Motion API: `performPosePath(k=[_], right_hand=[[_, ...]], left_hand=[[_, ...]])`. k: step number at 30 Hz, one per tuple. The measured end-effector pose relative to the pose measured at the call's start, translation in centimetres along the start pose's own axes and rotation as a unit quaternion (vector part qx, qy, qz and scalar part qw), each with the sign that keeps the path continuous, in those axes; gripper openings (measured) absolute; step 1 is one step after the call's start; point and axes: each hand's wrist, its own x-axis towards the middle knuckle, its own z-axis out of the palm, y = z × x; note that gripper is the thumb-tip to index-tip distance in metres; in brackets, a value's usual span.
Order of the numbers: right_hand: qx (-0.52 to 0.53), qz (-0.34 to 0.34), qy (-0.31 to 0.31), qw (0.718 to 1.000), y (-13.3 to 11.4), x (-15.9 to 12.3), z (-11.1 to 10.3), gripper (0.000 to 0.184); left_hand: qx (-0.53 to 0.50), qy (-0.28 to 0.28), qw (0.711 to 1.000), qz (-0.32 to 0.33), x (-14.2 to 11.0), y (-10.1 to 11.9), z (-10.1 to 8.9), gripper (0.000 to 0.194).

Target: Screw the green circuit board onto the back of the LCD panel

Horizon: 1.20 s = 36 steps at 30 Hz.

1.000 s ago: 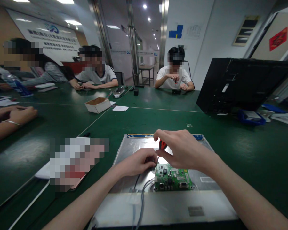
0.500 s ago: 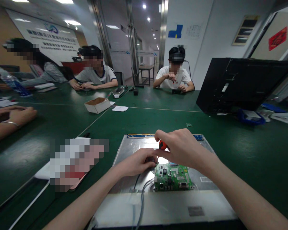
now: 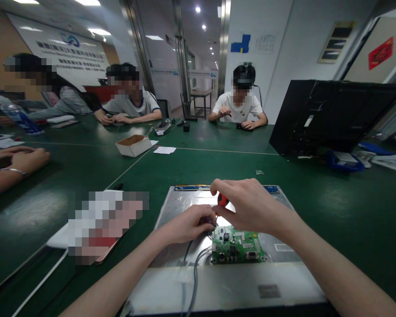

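Observation:
A silver metal panel (image 3: 218, 281) lies flat on the green table in front of me, with a small green circuit board (image 3: 237, 248) fixed near its middle. My right hand (image 3: 251, 207) is closed round a screwdriver with a red and black handle (image 3: 221, 200), held upright over the board's far left corner. My left hand (image 3: 189, 224) is curled beside the screwdriver's tip, fingers pinched there; what they pinch is hidden. Grey and black cables (image 3: 193, 268) run from the board toward me.
A black monitor shell (image 3: 330, 116) leans at the right. A blurred paper pad (image 3: 102, 222) lies left of the panel, an open cardboard box (image 3: 133, 144) farther back. Another person's hands (image 3: 20, 160) rest at the left. Three people sit at the far side.
My right hand has turned slightly on the screwdriver handle, staying over the same corner of the board. My left hand has stayed put. The person opposite has lowered their hands.

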Motion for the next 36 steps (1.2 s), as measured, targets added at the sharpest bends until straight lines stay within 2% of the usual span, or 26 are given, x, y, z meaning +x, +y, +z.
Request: performPosePath(k=[10, 21, 23, 26, 28, 32, 36], right_hand=[[-0.002, 0.002, 0.007, 1.000, 0.1, -0.2, -0.5, 0.018], [-0.017, 0.005, 0.030, 0.999, 0.7, -0.2, -0.6, 0.018], [-0.019, 0.006, 0.035, 0.999, 0.8, -0.3, -0.8, 0.017], [-0.019, 0.004, 0.045, 0.999, 0.9, -0.3, -1.1, 0.017], [-0.020, 0.001, 0.049, 0.999, 1.0, -0.4, -1.2, 0.016], [-0.015, 0.004, 0.047, 0.999, 1.1, -0.3, -1.2, 0.016], [-0.011, 0.005, 0.044, 0.999, 1.2, -0.3, -1.2, 0.015]], left_hand=[[-0.009, -0.011, 1.000, -0.007, 0.0, -0.2, -0.1, 0.008], [0.009, 0.027, 0.999, -0.015, -0.2, 0.6, 0.1, 0.011], [0.029, 0.065, 0.997, -0.019, -0.1, 0.6, -0.1, 0.012], [0.077, 0.161, 0.983, -0.034, 0.2, 0.4, -0.3, 0.013], [0.100, 0.183, 0.978, -0.033, 0.4, 0.1, -0.4, 0.014], [0.128, 0.123, 0.984, 0.018, 0.4, -0.7, 0.0, 0.019], [0.152, 0.106, 0.983, 0.016, 0.3, -1.2, 0.4, 0.017]])
